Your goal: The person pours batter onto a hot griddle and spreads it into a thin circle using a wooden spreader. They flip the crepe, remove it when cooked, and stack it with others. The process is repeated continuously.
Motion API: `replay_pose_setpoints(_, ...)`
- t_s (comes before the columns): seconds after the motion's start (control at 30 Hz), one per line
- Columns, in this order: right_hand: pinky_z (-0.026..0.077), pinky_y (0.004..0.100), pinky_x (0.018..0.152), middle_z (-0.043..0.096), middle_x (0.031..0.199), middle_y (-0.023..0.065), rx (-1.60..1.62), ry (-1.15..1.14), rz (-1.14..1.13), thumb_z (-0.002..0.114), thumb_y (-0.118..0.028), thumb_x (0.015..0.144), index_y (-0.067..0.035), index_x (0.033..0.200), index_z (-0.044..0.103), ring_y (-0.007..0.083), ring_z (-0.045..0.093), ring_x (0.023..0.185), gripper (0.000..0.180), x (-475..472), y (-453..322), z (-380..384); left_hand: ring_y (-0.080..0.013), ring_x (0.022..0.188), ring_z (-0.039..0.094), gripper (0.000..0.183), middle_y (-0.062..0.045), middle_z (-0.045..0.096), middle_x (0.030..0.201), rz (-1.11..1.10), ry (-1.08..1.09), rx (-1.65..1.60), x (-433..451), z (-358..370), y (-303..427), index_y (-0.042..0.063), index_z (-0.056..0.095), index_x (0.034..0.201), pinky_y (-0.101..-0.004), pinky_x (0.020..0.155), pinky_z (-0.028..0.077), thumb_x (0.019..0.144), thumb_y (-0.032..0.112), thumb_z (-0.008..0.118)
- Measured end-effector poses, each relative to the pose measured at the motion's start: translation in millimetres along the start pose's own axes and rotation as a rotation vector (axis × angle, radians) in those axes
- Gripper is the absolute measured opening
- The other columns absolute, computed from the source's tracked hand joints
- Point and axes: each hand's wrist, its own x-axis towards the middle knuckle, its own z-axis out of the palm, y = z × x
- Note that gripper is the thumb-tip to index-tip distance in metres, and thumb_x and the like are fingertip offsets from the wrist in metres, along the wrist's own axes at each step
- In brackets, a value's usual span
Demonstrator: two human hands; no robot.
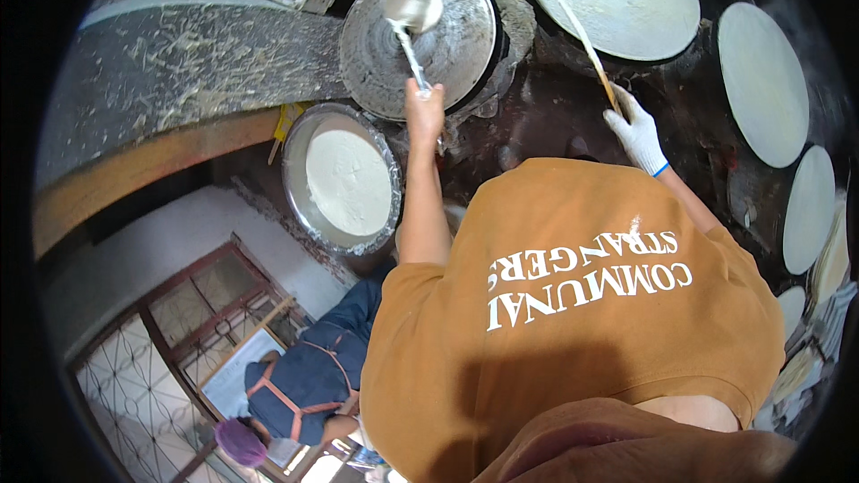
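My bare left hand (424, 111) grips the handle of a ladle (408, 7) coated in white batter. Its blurred bowl is over a dark round griddle (376, 70); whether it touches the surface, I cannot tell. My right hand (636, 129), in a white knit glove, holds a thin wooden stick (582, 33). The stick's far length is pale and crosses in front of a large round white sheet (624, 0), probably cooking batter. Close by my left forearm is a metal basin (293, 198) holding thick white batter (349, 174).
More pale round discs (764, 84) line the right side. A dark counter (201, 74) splattered with dried batter extends left, above a yellow-handled tool (287, 122). Another person (302, 376) in a purple cap is at lower left, near a metal-grille door (127, 362).
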Motion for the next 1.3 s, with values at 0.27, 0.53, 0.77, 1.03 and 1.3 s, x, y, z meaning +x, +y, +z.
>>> replay_pose_setpoints(0.27,0.049,0.0378,0.078,0.057,0.096,0.018,-0.472,-0.012,-0.223,0.06,-0.015,0.083,-0.011,0.134,0.044,0.0325,0.059,0.089,0.054,-25.3,-6.5,56.7,-0.0378,0.069,0.062,0.032,-0.023,0.062,0.081,0.025,-0.293,0.132,58.0,18.6,25.4,0.0,0.048,0.098,-0.0459,0.064,0.048,0.08,0.023,0.062)
replay_pose_setpoints(0.53,0.049,0.0447,0.07,0.06,0.089,0.0205,-0.487,-0.086,-0.236,0.055,-0.02,0.085,-0.009,0.129,0.047,0.0372,0.06,0.079,0.046,35.2,-46.1,155.1,-0.0271,0.048,0.059,0.03,-0.017,0.062,0.071,0.106,-0.305,0.083,146.0,-8.2,27.6,-0.003,0.051,0.102,-0.0386,0.041,0.045,0.079,0.015,0.059)
replay_pose_setpoints(0.77,0.049,0.044,0.068,0.06,0.085,0.0199,-0.476,0.115,-0.23,0.056,-0.016,0.083,-0.01,0.127,0.051,0.0368,0.06,0.077,0.045,16.4,-45.4,145.1,-0.0328,0.057,0.061,0.031,-0.02,0.062,0.075,0.06,-0.324,0.181,136.5,-35.3,25.0,0.0,0.052,0.097,-0.0422,0.052,0.049,0.078,0.023,0.061)
replay_pose_setpoints(1.03,0.048,0.0403,0.083,0.061,0.104,0.0235,-0.447,-0.085,-0.263,0.057,-0.013,0.083,-0.003,0.127,0.049,0.0374,0.06,0.095,0.046,64.5,-76.6,188.3,-0.0431,0.096,0.06,0.038,-0.025,0.063,0.1,0.138,-0.138,0.608,158.1,-57.4,28.7,0.003,0.047,0.112,-0.0504,0.083,0.046,0.084,0.026,0.057)
replay_pose_setpoints(1.3,0.05,0.0377,0.08,0.063,0.101,0.0217,-0.286,-0.025,-0.237,0.056,-0.01,0.082,-0.007,0.127,0.051,0.0363,0.063,0.09,0.046,65.2,-78.6,174.7,-0.0438,0.094,0.06,0.041,-0.026,0.064,0.097,0.18,-0.133,0.628,137.7,-93.1,4.9,0.003,0.046,0.116,-0.0511,0.081,0.046,0.085,0.026,0.059)
